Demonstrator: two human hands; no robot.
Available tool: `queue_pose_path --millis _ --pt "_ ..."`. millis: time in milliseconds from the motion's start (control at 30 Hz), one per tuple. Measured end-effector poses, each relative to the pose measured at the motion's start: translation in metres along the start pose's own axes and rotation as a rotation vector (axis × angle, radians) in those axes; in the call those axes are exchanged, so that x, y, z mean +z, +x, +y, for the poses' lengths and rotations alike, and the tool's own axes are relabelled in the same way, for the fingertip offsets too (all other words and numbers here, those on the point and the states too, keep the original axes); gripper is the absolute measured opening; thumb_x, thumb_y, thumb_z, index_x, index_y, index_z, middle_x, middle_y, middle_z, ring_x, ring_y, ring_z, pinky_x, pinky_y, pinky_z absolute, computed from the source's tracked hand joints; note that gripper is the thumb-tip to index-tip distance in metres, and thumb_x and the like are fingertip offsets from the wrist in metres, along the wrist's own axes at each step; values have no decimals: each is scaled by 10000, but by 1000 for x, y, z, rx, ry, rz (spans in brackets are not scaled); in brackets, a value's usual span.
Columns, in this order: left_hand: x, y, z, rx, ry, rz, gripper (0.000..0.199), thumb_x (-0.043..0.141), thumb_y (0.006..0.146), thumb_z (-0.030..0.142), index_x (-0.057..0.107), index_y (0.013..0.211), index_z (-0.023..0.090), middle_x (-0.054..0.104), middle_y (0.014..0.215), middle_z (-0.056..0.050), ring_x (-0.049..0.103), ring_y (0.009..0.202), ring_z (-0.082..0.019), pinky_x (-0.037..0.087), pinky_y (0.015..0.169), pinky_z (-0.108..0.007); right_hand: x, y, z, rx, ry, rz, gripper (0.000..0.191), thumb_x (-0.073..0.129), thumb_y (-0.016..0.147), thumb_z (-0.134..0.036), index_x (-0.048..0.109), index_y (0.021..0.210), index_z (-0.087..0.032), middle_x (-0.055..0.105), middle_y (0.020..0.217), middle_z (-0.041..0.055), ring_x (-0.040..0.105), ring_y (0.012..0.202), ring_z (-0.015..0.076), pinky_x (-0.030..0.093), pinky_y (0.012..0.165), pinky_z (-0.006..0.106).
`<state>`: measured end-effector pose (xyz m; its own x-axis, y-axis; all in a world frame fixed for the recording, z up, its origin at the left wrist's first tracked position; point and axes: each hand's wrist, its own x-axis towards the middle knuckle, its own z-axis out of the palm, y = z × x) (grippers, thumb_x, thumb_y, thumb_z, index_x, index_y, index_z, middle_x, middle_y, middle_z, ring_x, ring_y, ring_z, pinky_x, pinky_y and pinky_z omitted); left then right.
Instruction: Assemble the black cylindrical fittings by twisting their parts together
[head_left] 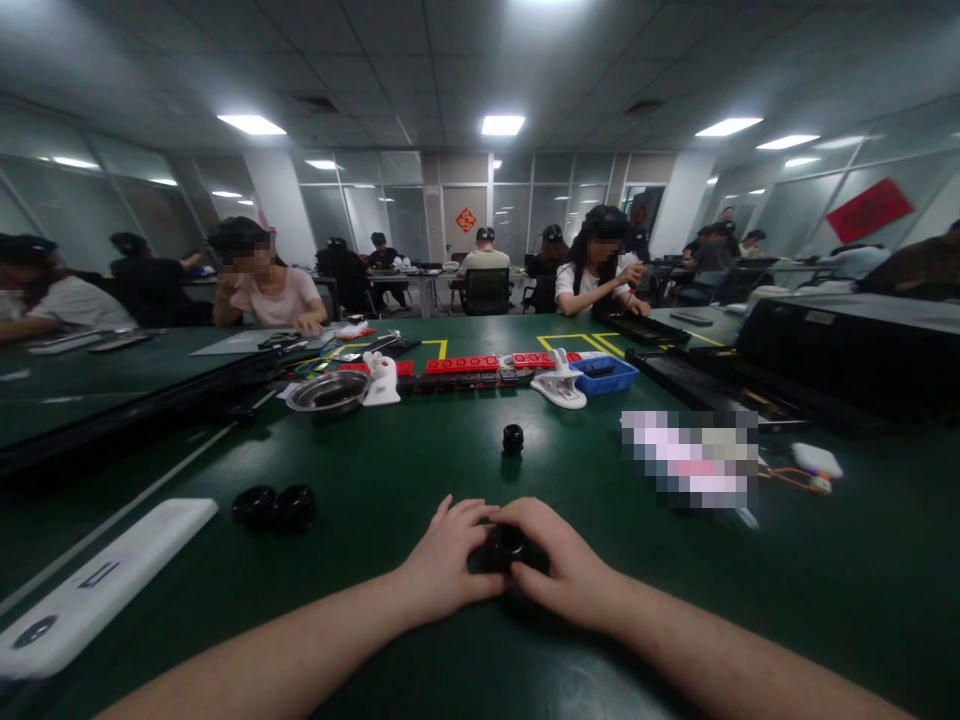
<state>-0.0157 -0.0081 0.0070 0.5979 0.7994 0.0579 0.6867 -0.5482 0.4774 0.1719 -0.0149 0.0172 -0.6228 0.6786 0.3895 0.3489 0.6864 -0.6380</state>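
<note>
Both hands meet around a round black part (509,543) low in the middle of the green table. My left hand (448,560) touches its left side, with thumb and fingers curved about it. My right hand (562,560) closes on it from the right, thumb in front and fingers behind. A small black part (513,439) stands beyond my hands. Two more round black parts, one (254,508) beside the other (294,508), sit to the left of my hands.
A long white device (105,585) lies at the left. Across the table are a metal bowl (328,394), red strips (461,364), white clips and a blue tray (609,378). Black casings (847,350) and a white piece with wires (817,460) are right. People sit beyond.
</note>
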Motion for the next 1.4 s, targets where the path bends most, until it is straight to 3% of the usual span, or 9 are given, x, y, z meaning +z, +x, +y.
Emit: queue_pose_path --millis 133,300,500,667,767,867,1100,1267,1400 --pt "-2 0 2 9 5 -7 456 571 706 492 521 1115 296 426 1277 -29 317 1196 -290 90 1002 -572 1 -1 -1 71 -16 49 574 621 637 -181 384 1159 -167 477 1135 104 452 1025 234 366 886 387" --pt "-2 0 2 -6 13 -5 459 608 688 433 521 1116 290 440 1267 -31 316 1199 -289 99 1004 -565 2 1 -2 148 -61 83 371 634 619 -188 493 961 -164 537 944 73 503 882 223 425 781 376" --pt "-4 -1 5 17 10 -6 446 569 713 479 518 1115 292 437 1268 -28 323 1196 -284 99 1000 -575 2 -4 2 94 21 34 698 572 640 -120 268 1265 -181 412 1243 115 400 1125 238 319 945 418" --pt "-3 -1 4 2 47 -23 477 561 722 466 480 1159 292 415 1293 -37 304 1212 -281 105 1007 -558 4 -1 2 279 -69 126 450 675 584 -247 471 979 -173 531 959 74 508 881 230 427 777 382" --pt "-3 -2 4 7 57 -27 470 555 732 464 474 1163 294 414 1293 -40 300 1214 -285 103 1001 -568 2 0 -2 165 -28 87 354 566 630 -129 477 968 -186 533 935 53 508 869 204 422 779 354" --pt "-4 -2 5 20 49 -21 462 555 732 474 479 1154 303 416 1288 -29 303 1210 -287 96 997 -579 1 -2 -4 36 36 14 572 512 619 -62 379 1159 -194 481 1124 78 457 1024 214 360 889 368" --pt "-2 -1 1 10 53 -34 448 530 737 511 506 1129 296 416 1290 -43 304 1212 -281 111 1002 -559 0 -1 -2 218 -57 103 345 636 612 -211 484 919 -175 529 896 53 502 834 206 424 740 348" --pt "-2 -1 2 9 13 -11 412 587 700 495 567 1051 280 438 1265 -37 315 1200 -290 104 997 -567 -4 -2 -4 -24 77 -15 502 504 665 -106 415 1153 -190 498 1117 82 454 1040 211 351 896 372" --pt "-4 -1 2 8 -20 14 447 580 701 500 536 1093 290 436 1255 -48 349 1173 -273 107 996 -565 0 -2 -1 116 13 28 564 626 656 -241 389 1163 -172 479 1129 108 455 1030 241 364 883 395"
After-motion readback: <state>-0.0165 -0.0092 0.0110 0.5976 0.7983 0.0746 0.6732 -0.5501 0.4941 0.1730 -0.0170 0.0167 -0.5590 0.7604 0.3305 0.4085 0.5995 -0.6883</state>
